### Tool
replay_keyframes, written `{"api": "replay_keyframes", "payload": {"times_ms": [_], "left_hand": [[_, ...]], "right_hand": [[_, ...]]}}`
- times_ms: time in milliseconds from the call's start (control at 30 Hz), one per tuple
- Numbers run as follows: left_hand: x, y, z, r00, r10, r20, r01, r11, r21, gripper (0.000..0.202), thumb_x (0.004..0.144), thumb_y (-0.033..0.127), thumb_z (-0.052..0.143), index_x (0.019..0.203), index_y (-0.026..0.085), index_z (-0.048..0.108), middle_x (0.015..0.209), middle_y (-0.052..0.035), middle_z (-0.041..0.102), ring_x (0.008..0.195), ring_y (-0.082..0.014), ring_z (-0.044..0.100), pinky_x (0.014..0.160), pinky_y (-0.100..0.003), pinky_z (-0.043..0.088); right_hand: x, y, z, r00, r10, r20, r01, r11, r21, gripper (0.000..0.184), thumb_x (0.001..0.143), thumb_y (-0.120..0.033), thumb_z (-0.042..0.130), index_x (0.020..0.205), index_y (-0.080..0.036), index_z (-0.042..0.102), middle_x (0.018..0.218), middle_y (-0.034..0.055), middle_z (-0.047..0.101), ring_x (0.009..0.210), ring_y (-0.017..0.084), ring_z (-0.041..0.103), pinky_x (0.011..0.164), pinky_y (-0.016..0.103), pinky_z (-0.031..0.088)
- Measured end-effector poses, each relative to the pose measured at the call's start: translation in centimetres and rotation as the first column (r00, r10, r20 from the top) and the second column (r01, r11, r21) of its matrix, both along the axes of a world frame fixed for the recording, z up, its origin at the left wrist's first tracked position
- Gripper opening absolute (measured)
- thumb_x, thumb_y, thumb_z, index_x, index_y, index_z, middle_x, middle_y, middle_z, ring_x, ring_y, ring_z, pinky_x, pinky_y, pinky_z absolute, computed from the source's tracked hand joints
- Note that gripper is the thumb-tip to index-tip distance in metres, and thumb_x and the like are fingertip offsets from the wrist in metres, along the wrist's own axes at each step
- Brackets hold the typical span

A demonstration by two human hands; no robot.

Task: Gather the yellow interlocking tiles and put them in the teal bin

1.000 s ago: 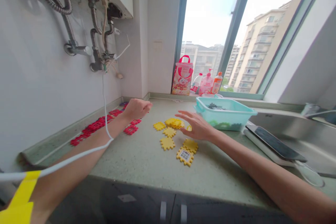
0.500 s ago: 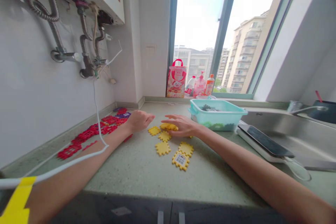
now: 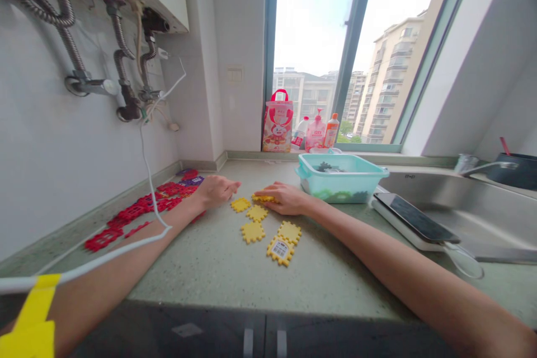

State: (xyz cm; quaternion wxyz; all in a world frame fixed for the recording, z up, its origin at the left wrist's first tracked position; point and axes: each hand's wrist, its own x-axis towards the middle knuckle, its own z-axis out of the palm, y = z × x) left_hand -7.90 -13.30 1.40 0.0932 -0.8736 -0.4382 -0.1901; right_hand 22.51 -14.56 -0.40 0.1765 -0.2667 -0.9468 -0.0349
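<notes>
Several flat yellow notched tiles (image 3: 253, 231) lie on the speckled green counter (image 3: 218, 268); one of them carries a barcode sticker (image 3: 280, 249). My right hand (image 3: 284, 200) lies on a small stack of yellow tiles (image 3: 262, 198), its fingers curled over it. My left hand (image 3: 216, 189) rests palm down, loosely curled, just left of a single yellow tile (image 3: 240, 205); whether it holds anything is unclear. A row of red tiles (image 3: 138, 212) runs along the wall behind my left forearm.
A turquoise tub (image 3: 339, 178) with dark and green pieces stands right of my right hand. A phone on a white pad (image 3: 413, 224) lies beside a steel sink (image 3: 461, 201). Bottles and a pink bag (image 3: 277, 128) stand on the sill. A white cable (image 3: 149, 179) hangs from the wall pipes.
My right hand has come down from hovering with spread fingers and closed over the yellow stack. My left hand has slid slightly toward the yellow tiles. The view has shifted right.
</notes>
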Motion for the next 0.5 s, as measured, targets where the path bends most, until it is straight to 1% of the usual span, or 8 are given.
{"api": "replay_keyframes", "payload": {"times_ms": [133, 300, 500], "left_hand": [[0.01, 0.08, 0.06, 1.000, 0.009, 0.022, -0.008, 0.999, -0.051, 0.059, 0.108, 0.051, 0.033, 0.086, 0.023, 0.080, 0.076, -0.0047, 0.077, 0.079, -0.0218, 0.072, 0.074, -0.033, 0.047], [0.08, -0.05, 0.22, 1.000, 0.021, 0.006, -0.021, 0.999, -0.031, 0.061, 0.108, 0.053, 0.031, 0.086, 0.024, 0.081, 0.078, -0.0045, 0.077, 0.080, -0.0209, 0.072, 0.075, -0.031, 0.047], [0.33, -0.45, 0.41, 0.999, 0.035, 0.004, -0.035, 0.999, -0.030, 0.061, 0.108, 0.055, 0.031, 0.088, 0.025, 0.081, 0.079, -0.0047, 0.077, 0.081, -0.0214, 0.072, 0.075, -0.030, 0.049]], "right_hand": [[-0.19, 0.31, -0.22, 1.000, -0.027, 0.006, 0.027, 0.999, 0.032, 0.042, 0.102, -0.034, 0.058, 0.144, -0.028, 0.064, 0.124, 0.0097, 0.073, 0.108, 0.024, 0.067, 0.102, 0.041, 0.049], [-0.41, 0.12, -0.29, 0.993, -0.105, 0.060, 0.098, 0.990, 0.104, 0.046, 0.099, -0.029, 0.063, 0.145, -0.033, 0.062, 0.112, 0.0096, 0.071, 0.100, 0.024, 0.066, 0.092, 0.036, 0.051], [-0.50, 0.03, -0.15, 0.990, -0.113, 0.082, 0.103, 0.988, 0.118, 0.045, 0.101, -0.033, 0.062, 0.146, -0.034, 0.061, 0.107, 0.0094, 0.067, 0.096, 0.022, 0.064, 0.088, 0.033, 0.049]]}}
